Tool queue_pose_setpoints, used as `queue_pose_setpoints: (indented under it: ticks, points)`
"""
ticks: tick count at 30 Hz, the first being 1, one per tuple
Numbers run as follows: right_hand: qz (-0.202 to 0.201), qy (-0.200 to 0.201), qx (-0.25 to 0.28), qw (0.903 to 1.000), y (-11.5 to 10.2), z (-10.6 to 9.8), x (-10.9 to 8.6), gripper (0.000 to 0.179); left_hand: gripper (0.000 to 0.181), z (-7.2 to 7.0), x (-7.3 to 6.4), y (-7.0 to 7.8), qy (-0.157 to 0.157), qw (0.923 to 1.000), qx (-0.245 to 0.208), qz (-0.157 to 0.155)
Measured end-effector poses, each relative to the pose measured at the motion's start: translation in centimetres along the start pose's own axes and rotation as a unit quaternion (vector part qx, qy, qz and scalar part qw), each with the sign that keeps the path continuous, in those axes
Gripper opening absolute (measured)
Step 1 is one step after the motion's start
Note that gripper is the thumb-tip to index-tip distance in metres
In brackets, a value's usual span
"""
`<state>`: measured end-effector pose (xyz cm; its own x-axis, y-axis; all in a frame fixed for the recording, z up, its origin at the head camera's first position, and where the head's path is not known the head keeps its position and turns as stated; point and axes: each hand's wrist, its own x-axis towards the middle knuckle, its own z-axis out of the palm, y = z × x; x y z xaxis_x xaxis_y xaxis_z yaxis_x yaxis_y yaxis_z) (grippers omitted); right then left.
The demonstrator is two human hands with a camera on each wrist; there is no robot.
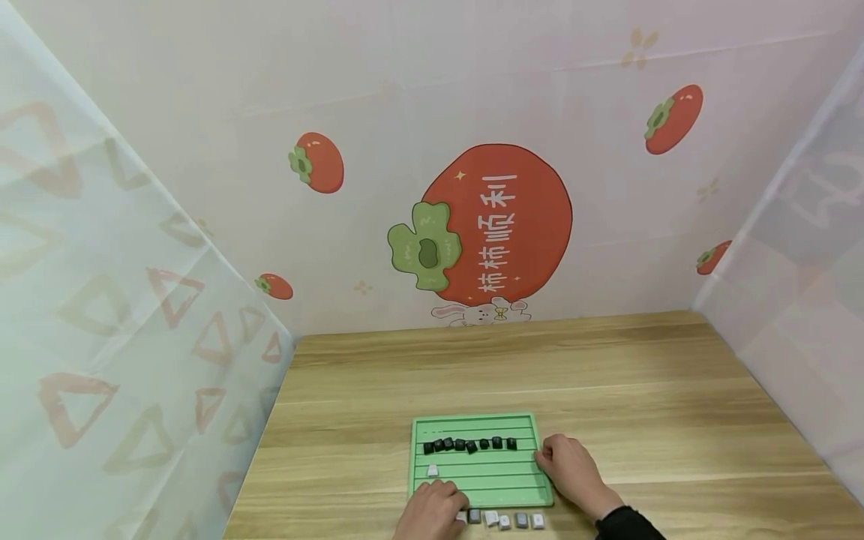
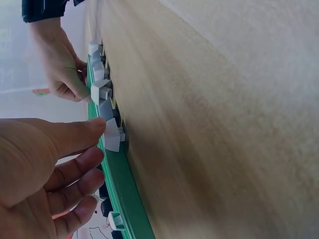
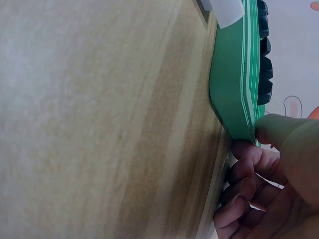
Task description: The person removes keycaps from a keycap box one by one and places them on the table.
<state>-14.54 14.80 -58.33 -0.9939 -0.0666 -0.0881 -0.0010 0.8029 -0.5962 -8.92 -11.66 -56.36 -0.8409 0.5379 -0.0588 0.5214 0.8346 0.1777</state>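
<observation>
A green ridged tray (image 1: 486, 480) lies on the table in the head view. Several black keycaps (image 1: 460, 445) form an uneven row on it, and one white keycap (image 1: 433, 471) sits below their left end. At the tray's near left corner is my left hand (image 1: 432, 511); its thumb meets a white keycap (image 2: 112, 135) in front of the tray, with the forefinger apparently hidden behind the thumb. My right hand (image 1: 572, 471) grips the tray's right edge, thumb on top and curled fingers (image 3: 244, 169) against the side.
Along the tray's near edge lies a loose row of white and grey keycaps, including a grey keycap (image 1: 521, 520) and a white keycap (image 1: 537, 520) at its right end. The wooden table (image 1: 337, 420) meets a printed backdrop (image 1: 364, 247) behind and hanging sheets at both sides.
</observation>
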Motion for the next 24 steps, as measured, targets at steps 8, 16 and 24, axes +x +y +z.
queue_pose_setpoints:
  ticks: [8,16,24]
  points:
    - [0.000,-0.002,0.000,1.0000,0.1,0.0,0.1,0.049,0.015,-0.2,-0.2,-0.3,0.030,0.9995,-0.008,0.011]
    - [0.001,0.001,0.001,1.0000,0.1,0.1,0.2,0.049,0.020,-0.4,-0.3,-0.8,0.061,0.9980,-0.012,0.012]
    - [0.002,-0.002,0.001,1.0000,0.0,0.0,0.1,0.050,0.027,-1.0,-0.4,-1.3,0.085,0.9963,-0.008,-0.005]
